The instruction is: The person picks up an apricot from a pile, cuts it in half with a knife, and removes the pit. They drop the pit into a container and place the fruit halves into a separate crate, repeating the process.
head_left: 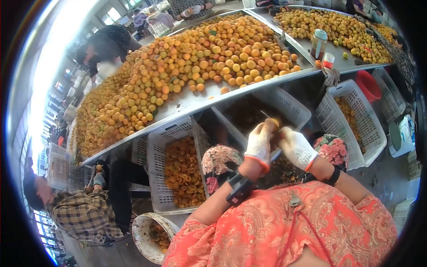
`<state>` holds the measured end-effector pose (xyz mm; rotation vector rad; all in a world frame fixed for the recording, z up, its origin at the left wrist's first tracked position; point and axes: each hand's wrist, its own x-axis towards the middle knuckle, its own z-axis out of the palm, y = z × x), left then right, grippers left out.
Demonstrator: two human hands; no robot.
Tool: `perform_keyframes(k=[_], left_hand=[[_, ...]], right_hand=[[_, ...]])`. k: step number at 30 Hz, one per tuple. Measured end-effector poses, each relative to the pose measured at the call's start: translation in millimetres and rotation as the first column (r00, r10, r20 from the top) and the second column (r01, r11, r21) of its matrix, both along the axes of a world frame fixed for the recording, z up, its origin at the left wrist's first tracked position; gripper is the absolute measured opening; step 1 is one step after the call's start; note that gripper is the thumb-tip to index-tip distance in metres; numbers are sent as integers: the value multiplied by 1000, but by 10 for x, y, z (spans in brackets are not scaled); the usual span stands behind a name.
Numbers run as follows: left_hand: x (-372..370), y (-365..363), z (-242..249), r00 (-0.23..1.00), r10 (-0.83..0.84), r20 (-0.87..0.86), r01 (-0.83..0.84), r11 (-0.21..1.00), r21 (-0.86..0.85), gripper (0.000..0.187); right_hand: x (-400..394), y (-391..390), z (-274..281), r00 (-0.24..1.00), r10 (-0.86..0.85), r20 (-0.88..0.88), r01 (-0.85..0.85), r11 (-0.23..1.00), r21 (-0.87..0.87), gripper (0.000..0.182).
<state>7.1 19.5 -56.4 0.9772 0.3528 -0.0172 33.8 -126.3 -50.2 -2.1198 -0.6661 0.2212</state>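
Both my hands wear white knit gloves with orange cuffs and meet above the crates under the table edge. My left hand (pixel 260 141) is closed around an apricot (pixel 275 121) at its fingertips. A thin knife blade (pixel 264 114) sticks out past the fruit, in line with my right hand (pixel 295 147), whose fingers are curled close against it. The knife's handle is hidden in the fingers. Below the hands is a white crate (pixel 297 108) with dark contents. Left of it, another crate (pixel 153 167) holds split apricots (pixel 183 172).
A metal table (pixel 189 105) carries a large heap of apricots (pixel 191 58). A jar (pixel 318 43) and a red-labelled bottle (pixel 328 60) stand at its right edge. Other items include a crate (pixel 370 118), a red basin (pixel 368 86), a bucket (pixel 144 242) and a person in plaid (pixel 84 213).
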Motion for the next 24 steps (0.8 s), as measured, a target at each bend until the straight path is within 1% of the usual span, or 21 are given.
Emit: perform_keyframes(k=[1,3,5,6,7,8,9,11,13,14,15,16,17,18,19,21,23,24], left_hand=[[-13,-3,36,999,30,23,-31,999,37,33],[-82,12,103,996,37,83,-41,998,48,33],[-111,35,132,994,35,105,-39,999,34,33],[-122,58,145,992,38,119,-42,998,38,33],[-141,73,154,993,25,116,-27,1000,9,32],[-166,70,167,994,13,113,-10,1000,-25,31],[-189,55,204,992,17,121,-13,1000,-27,31],[-250,32,305,989,25,147,-20,999,-39,28],[-323,40,506,988,36,148,-55,990,127,22],[-245,117,321,952,41,304,-146,932,331,21],[-287,199,414,917,28,397,-263,792,550,21],[-411,207,662,955,69,290,-195,880,433,20],[-325,302,455,923,88,376,-215,926,312,20],[-349,320,463,892,72,445,-146,980,133,20],[-404,287,545,908,74,412,-94,995,29,18],[-490,270,635,905,15,425,0,999,-34,23],[-605,201,754,862,-47,506,36,999,31,30],[-592,211,751,846,-89,526,80,996,40,36]], right_hand=[[-21,20,9,1000,-14,14,14,1000,6,19],[-68,57,55,1000,-19,18,19,1000,22,19],[-104,61,102,1000,7,-2,-7,998,62,19],[-132,68,148,998,31,-57,-23,991,135,19],[-147,70,182,998,34,-48,-27,990,137,19],[-167,62,207,995,51,-80,-37,986,163,20],[-188,53,233,991,69,-113,-47,981,188,20],[-258,36,357,992,67,-106,-46,980,194,19],[-335,17,489,992,52,-115,-28,980,199,18],[-365,-7,551,997,56,-50,-43,973,227,17],[-398,-64,608,999,48,7,-48,969,243,16],[-422,-105,682,999,43,5,-42,945,323,16],[-424,-139,753,1000,21,-5,-17,917,397,17],[-391,-204,784,991,49,-124,18,871,491,19],[-359,-286,799,970,79,-231,73,810,582,22],[-349,-463,1000,973,61,-223,76,826,558,24],[-330,-548,1073,992,-77,-96,109,906,409,27],[-216,-497,1006,983,-95,157,7,874,486,30]])
